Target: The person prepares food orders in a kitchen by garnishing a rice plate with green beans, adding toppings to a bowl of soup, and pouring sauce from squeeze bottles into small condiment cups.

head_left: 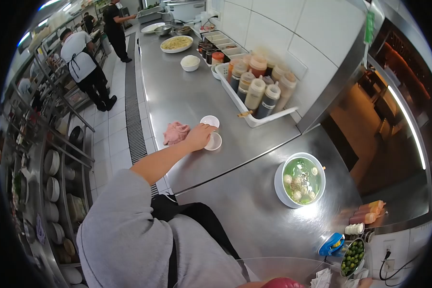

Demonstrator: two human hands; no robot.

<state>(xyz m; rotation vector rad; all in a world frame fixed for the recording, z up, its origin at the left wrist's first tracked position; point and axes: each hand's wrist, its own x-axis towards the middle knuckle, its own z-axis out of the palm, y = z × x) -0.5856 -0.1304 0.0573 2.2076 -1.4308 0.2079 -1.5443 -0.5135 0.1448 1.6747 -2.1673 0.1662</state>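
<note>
My left hand (200, 138) reaches across the steel counter, fingers closed at the rims of two small white bowls. One small white bowl (210, 121) sits just beyond my fingertips, and the other small white bowl (214, 142) is beside them, nearer me. A crumpled pink cloth (175, 133) lies left of that hand. Of my right hand (365, 282), only a sliver shows at the bottom edge; its fingers are mostly hidden. A large white bowl (279, 185) of green broth with pale round pieces stands to the right.
Sauce bottles (254, 94) fill a white tray (261, 120) along the wall. Behind are a bowl of white food (190, 63) and a plate of yellowish food (176, 43). Green limes (353, 257) lie lower right. Two people (84, 62) stand in the left aisle beside shelves.
</note>
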